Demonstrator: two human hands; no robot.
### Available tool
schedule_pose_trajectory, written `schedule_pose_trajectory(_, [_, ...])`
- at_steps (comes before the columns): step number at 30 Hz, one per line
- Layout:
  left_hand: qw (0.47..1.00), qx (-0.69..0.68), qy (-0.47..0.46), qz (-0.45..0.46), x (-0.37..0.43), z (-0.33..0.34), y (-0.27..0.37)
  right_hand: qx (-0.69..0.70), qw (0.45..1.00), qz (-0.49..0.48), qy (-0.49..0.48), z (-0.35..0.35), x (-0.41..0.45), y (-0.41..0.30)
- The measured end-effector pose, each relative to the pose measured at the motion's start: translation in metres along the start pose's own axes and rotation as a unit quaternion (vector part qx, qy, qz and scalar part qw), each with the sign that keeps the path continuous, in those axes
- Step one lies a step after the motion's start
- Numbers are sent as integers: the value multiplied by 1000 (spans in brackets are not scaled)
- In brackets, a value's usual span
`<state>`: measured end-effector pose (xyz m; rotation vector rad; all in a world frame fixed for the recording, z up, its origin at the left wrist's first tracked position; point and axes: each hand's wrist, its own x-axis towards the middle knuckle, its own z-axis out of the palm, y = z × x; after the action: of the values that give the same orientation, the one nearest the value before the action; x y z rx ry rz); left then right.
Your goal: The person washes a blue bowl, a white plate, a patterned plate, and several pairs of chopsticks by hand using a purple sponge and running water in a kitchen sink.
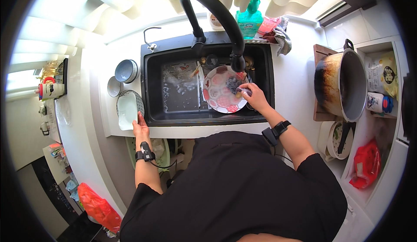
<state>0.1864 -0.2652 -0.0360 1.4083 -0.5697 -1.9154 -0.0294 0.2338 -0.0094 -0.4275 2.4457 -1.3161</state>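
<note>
My left hand (141,127) grips the near right edge of a pale rectangular dish (127,111), which lies over a round patterned plate (140,100) on the counter left of the sink. My right hand (253,96) holds a scrubber with a dark, bristly or mesh head (233,85) over a large plate with a red and grey hexagon pattern (219,95). That plate rests in the right part of the black sink (208,123), with utensils partly hidden around and under it. Suds and shallow water lie in the sink's left part.
A black faucet (239,43) arches over the sink. Stacked bowls (125,71) and a small bowl (114,86) stand left. Behind are a green bottle (250,22), a pink bottle (268,25) and a grey cloth (283,38). A scorched pot (332,82) stands right on a wooden board (321,116).
</note>
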Motion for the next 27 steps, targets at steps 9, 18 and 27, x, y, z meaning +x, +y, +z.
schedule_pose_trajectory(9, [997,17,-24,-72,19,-20,4,29,991,103,-82,22,-14,16])
schedule_pose_trajectory(18, [761,550,-341,-45,-94,51,-99,28,985,116,-126,36,-20,23])
schedule_pose_trajectory(27, [-74,660,-640,387,-66,73,-268,28,985,122,-116,27,-23,14])
